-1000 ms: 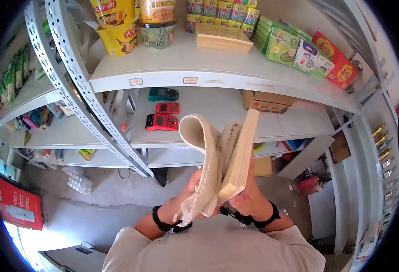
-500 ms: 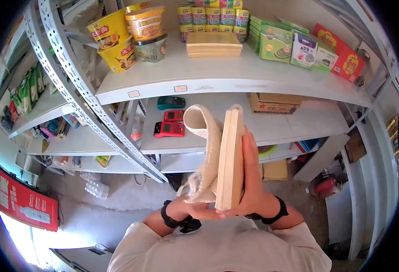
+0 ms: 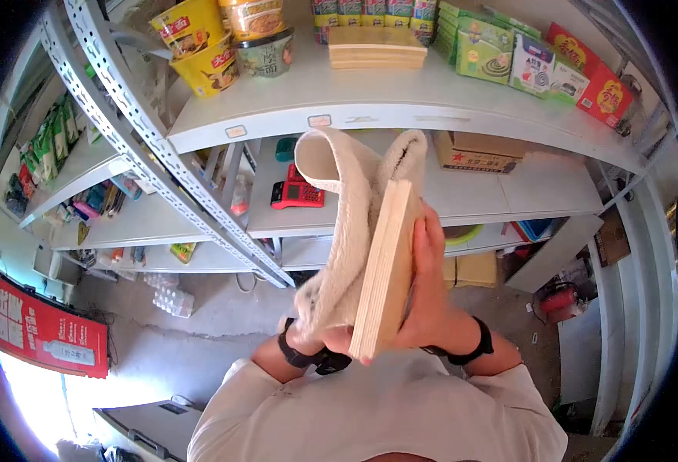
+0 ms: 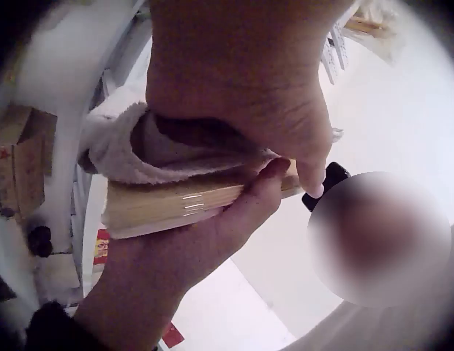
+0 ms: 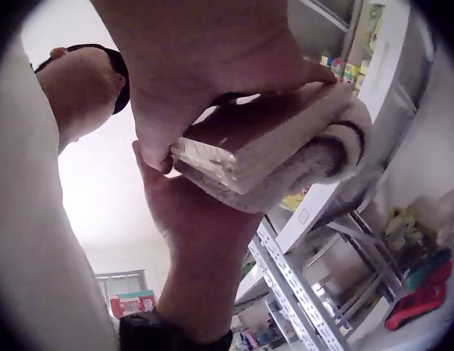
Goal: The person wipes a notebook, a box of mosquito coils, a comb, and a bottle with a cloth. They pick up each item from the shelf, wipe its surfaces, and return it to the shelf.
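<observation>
A stack of thin wooden boards (image 3: 385,269) stands on edge in front of the person's chest, tilted slightly. The right hand (image 3: 431,296) grips it from the right side, fingers along its face and thumb at the near end. Against its left side lies a folded cream towel (image 3: 343,231), its upper end looping open. The left hand (image 3: 331,339) holds the towel and boards low on the left, mostly hidden behind the cloth. In the left wrist view the left hand (image 4: 249,88) lies over the towel (image 4: 139,153), with the boards (image 4: 168,205) pressed beneath it.
A white shelf (image 3: 292,96) ahead bears noodle tubs (image 3: 266,52), another board stack (image 3: 377,48) and green boxes (image 3: 485,50). On the shelf below are a red card terminal (image 3: 299,194) and a cardboard carton (image 3: 477,152). A perforated metal post (image 3: 162,173) rises at the left.
Both hands turned the boards from leaning right to nearly upright, then slightly tilted again. The towel's top has risen and spread, now covering part of the card terminals. The view has shifted somewhat.
</observation>
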`<act>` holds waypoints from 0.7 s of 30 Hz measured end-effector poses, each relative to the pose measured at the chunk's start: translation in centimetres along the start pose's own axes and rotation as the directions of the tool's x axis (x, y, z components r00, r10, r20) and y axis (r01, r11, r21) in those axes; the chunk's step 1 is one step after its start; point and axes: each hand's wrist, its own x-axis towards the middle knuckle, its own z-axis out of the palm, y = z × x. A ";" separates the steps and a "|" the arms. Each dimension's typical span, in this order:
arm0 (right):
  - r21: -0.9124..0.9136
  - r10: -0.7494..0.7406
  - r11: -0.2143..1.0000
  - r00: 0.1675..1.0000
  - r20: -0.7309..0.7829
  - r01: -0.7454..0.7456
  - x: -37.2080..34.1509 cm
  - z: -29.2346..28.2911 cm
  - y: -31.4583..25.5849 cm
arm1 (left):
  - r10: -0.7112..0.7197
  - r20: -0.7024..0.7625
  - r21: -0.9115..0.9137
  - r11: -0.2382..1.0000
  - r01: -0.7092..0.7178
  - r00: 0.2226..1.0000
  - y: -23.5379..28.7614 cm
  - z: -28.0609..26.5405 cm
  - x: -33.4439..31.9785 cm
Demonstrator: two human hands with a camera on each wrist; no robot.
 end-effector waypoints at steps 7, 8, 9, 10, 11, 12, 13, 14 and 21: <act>0.137 0.071 0.983 0.938 0.339 -0.123 1.1 -2.0 -1.6 | 0.048 -0.173 -0.247 0.965 -0.091 0.984 -2.9 -1.6 1.9; 0.126 0.080 0.983 0.929 0.362 -0.134 1.4 -2.3 -2.3 | 0.055 -0.189 -0.267 0.958 -0.105 0.980 -3.0 -2.3 1.9; 0.165 0.093 0.972 0.923 0.375 -0.165 1.5 -2.4 -2.3 | 0.066 -0.207 -0.271 0.955 -0.122 0.976 -2.8 -2.8 1.7; 0.202 0.104 0.960 0.916 0.386 -0.194 1.4 -2.7 -2.1 | 0.078 -0.225 -0.267 0.954 -0.138 0.971 -2.4 -3.4 1.2; 0.238 0.116 0.945 0.910 0.397 -0.224 1.4 -3.1 -1.9 | 0.100 -0.243 -0.236 0.959 -0.159 0.965 -2.0 -3.7 0.8; 0.243 0.157 0.934 0.913 0.376 -0.261 1.4 -3.7 -1.7 | 0.123 -0.258 -0.191 0.966 -0.175 0.958 -1.1 -3.8 0.5; 0.248 0.199 0.922 0.914 0.353 -0.296 1.3 -4.6 -1.5 | 0.179 -0.265 -0.073 0.976 -0.205 0.947 0.1 -3.2 0.7; 0.256 0.241 0.908 0.913 0.329 -0.332 1.2 -5.3 -1.2 | 0.234 -0.265 0.044 0.972 -0.231 0.935 1.7 -2.3 0.9; 0.036 0.547 0.837 0.835 -0.065 -0.546 -0.4 -8.8 1.5 | 0.273 -0.215 0.198 0.952 -0.232 0.938 2.7 -1.1 2.2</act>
